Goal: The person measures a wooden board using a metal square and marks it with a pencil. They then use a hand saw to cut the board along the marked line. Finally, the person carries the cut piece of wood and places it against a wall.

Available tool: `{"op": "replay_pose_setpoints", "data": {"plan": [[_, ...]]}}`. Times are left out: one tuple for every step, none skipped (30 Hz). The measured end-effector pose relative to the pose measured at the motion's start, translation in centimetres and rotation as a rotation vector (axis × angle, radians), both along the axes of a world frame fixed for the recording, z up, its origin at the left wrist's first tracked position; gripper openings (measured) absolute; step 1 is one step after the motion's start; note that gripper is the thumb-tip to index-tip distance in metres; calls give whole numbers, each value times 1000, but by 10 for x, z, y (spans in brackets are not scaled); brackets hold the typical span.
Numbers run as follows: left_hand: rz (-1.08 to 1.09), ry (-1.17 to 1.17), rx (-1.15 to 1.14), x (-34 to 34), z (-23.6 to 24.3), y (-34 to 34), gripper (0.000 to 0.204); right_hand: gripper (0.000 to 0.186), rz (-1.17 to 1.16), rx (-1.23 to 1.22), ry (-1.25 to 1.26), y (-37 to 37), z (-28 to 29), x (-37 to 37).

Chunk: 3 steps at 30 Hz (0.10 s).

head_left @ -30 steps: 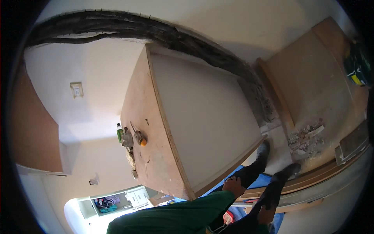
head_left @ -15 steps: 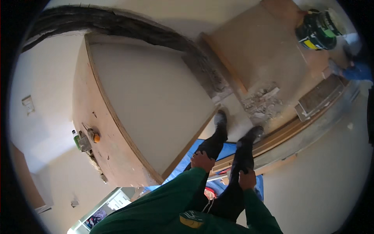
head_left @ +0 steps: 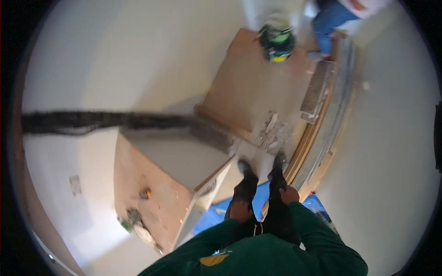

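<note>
Both hands hang empty and apart beside the legs: left hand (head_left: 241, 210) and right hand (head_left: 289, 195), fingers loosely curled, because the person stands upright. Nearest, rubble (head_left: 272, 134) lies ahead of the shoes (head_left: 260, 169).

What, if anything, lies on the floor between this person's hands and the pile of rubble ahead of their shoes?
Nothing visible does. Both hands, left hand and right hand, hang empty against the dark trousers. Just beyond the shoes lies the rubble pile at the edge of the brown floor board, with only pale bare floor between.
</note>
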<state>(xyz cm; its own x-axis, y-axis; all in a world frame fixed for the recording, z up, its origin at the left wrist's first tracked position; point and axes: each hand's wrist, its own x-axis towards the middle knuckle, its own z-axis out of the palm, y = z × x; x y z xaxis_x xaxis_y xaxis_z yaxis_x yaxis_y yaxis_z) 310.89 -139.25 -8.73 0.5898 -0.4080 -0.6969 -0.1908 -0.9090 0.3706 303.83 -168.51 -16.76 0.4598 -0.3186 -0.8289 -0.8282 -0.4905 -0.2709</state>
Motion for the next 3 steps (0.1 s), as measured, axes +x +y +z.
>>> {"op": "replay_pose_setpoints", "data": {"plan": [[-80, -1, -19, 10, 3, -7, 58, 64, -7, 3, 11, -13, 10, 0], [-154, -1, -28, 17, 5, -9, 57, 63, -8, 15, 24, -22, 20, -3], [-235, 11, -34, 21, 7, -8, 56, 62, -15, 29, 48, -29, 28, -14]]}}
